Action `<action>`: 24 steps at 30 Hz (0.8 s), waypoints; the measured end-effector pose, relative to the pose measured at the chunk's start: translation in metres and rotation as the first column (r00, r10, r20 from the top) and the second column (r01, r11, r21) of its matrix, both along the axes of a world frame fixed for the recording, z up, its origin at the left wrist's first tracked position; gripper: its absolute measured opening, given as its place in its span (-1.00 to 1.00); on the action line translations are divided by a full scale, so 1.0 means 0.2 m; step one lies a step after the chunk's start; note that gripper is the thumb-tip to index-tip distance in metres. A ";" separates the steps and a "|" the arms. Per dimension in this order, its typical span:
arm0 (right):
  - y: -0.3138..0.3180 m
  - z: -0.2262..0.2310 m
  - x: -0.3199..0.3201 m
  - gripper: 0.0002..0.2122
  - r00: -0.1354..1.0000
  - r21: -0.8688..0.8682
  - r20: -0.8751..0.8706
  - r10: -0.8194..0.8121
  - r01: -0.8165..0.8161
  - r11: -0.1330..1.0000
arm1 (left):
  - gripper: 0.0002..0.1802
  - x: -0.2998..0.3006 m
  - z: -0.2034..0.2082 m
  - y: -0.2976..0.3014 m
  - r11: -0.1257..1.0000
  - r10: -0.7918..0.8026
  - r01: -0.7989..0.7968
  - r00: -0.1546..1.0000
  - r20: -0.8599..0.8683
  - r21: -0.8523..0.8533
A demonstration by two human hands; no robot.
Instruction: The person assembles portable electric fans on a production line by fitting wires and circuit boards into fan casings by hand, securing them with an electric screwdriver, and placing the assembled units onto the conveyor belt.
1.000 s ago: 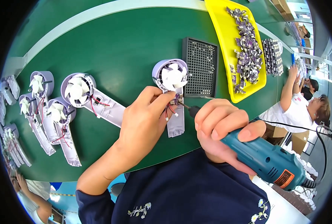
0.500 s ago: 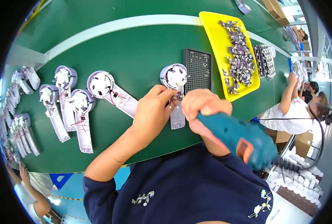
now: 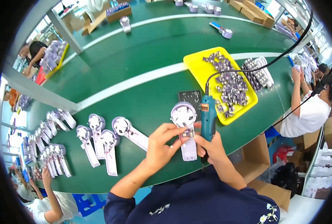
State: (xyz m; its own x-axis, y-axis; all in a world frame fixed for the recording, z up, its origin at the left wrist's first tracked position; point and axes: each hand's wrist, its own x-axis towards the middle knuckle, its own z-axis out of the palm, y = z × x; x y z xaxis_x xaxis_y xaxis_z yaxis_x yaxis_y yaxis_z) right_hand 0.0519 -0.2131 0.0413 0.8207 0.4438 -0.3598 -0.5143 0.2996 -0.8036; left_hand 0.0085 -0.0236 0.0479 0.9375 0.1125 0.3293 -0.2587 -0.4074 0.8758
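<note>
My left hand [image 3: 161, 141] pinches a small circuit board [image 3: 188, 133] with red wires over an open white and lilac handheld-fan shell [image 3: 189, 151]. That shell lies in front of me, its round fan end pointing away. A teal electric screwdriver [image 3: 208, 118] is gripped in my right hand [image 3: 215, 146], its corded end pointing away and its tip towards me. My right thumb reaches to the board's edge. Several similar fan shells [image 3: 110, 143] with wired fans lie to the left. Behind the screwdriver is a black perforated screw tray [image 3: 190, 98], partly covered.
A yellow tray [image 3: 195, 63] heaped with small circuit boards lies at the far right, stacked boards [image 3: 257, 72] beside it. The screwdriver's black cord [image 3: 248, 70] arcs above the tray. More fan shells [image 3: 55, 160] line the left edge. People sit on both sides.
The screwdriver has swung from pointing its corded end back at lower right to pointing it away from me. My right thumb has come to the circuit board. The view has tilted farther up the table.
</note>
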 end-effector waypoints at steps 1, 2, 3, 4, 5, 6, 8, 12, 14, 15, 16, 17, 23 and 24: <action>-0.02 0.01 0.00 -0.57 1.000 -0.019 0.003 -0.020 0.020 1.000 | -0.64 0.01 0.02 -0.03 1.000 0.000 0.000 1.000 -0.005 -0.011; -0.03 0.01 -0.01 -0.57 0.999 0.003 0.024 -0.022 0.022 1.000 | -0.64 0.01 0.04 -0.04 1.000 -0.015 0.015 1.000 0.014 -0.016; -0.05 0.00 -0.02 -0.60 0.998 0.011 0.009 -0.057 0.057 0.998 | -0.64 0.01 0.05 -0.06 0.999 -0.007 0.007 1.000 0.009 0.037; -0.06 -0.01 -0.03 -0.62 0.996 0.022 -0.003 -0.085 0.085 0.996 | -0.64 0.01 0.05 -0.08 0.999 -0.005 0.004 1.000 0.016 0.044; -0.07 -0.01 -0.03 -0.65 0.995 0.045 -0.036 -0.091 0.093 0.995 | -0.63 0.01 0.04 -0.09 0.999 -0.002 0.000 1.000 0.031 0.054; -0.09 -0.04 -0.02 -0.63 0.993 0.091 -0.072 -0.089 0.095 0.991 | -0.64 0.01 0.05 -0.11 0.996 0.006 -0.010 0.999 0.044 0.083; -0.12 -0.03 -0.01 -0.61 0.992 0.124 -0.104 -0.073 0.086 0.989 | -0.64 0.04 0.06 -0.11 0.992 -0.026 0.023 0.999 0.025 0.124; -0.13 -0.05 0.08 -0.69 0.990 0.218 -0.123 -0.074 0.100 0.971 | -0.64 0.15 0.13 -0.13 0.991 -0.067 0.070 0.997 -0.027 0.112; -0.11 -0.02 0.10 -0.73 0.984 0.176 -0.125 -0.128 0.149 0.973 | -0.64 0.24 0.14 -0.09 0.986 -0.103 0.106 0.994 -0.028 0.128; -0.10 0.01 0.12 -0.75 0.980 0.138 -0.089 -0.177 0.188 0.972 | -0.64 0.30 0.15 -0.07 0.983 -0.129 0.131 0.991 -0.027 0.132; -0.10 0.05 0.14 -0.81 0.977 0.074 -0.035 -0.209 0.211 0.975 | -0.66 0.36 0.18 -0.03 0.982 -0.149 0.122 0.969 -0.197 -0.144; -0.14 0.04 0.15 -0.81 0.977 0.079 -0.030 -0.211 0.212 0.974 | -0.67 0.47 0.19 0.05 0.985 -0.166 0.148 0.952 -0.256 -0.088; -0.37 -0.18 -0.01 -0.82 0.922 -0.069 0.017 -0.386 0.386 0.920 | -0.63 1.33 0.05 0.66 0.877 -0.042 -0.111 0.952 -0.303 -0.468; -0.39 -0.20 -0.04 -0.80 0.891 -0.117 0.006 -0.453 0.451 0.885 | -0.63 1.48 0.03 0.75 0.868 0.023 -0.149 0.965 -0.260 -0.473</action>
State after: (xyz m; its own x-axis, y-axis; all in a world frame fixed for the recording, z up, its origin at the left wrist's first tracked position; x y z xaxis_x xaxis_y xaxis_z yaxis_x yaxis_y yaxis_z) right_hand 0.0435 -0.2914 0.0018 0.9144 -0.0178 -0.4045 -0.3619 0.4123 -0.8361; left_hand 0.3048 0.1256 0.0530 0.9590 0.2827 -0.0203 -0.0007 0.0740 0.9973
